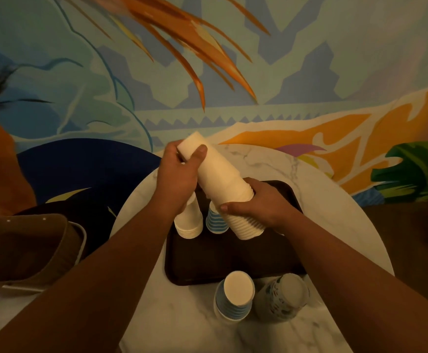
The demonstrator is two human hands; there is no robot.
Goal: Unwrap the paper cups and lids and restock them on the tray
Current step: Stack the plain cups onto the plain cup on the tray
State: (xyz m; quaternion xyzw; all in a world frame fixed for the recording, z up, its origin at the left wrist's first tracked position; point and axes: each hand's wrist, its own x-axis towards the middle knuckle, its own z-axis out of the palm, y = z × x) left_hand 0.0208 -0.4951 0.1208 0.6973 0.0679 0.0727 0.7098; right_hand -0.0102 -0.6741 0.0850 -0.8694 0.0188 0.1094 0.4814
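1. Holding two inverted stacks, the dark tray (233, 261) on the marble desk (340, 225) carried white cups (188, 222) and blue-striped cups (214, 220).
2. Nearer on the desk stood another blue-striped stack (234, 296) beside a patterned stack (284, 299).
3. A long white cup stack (223, 184) hung above the tray, tilted, closed end up-left, rims down-right.
4. The left hand (177, 174) had its grip clasped around the upper end; the right hand (256, 205) grasped the lower end.

Matt white paper cup stack (223, 184), smooth dark tray (233, 261), glossy veined marble table (335, 225)
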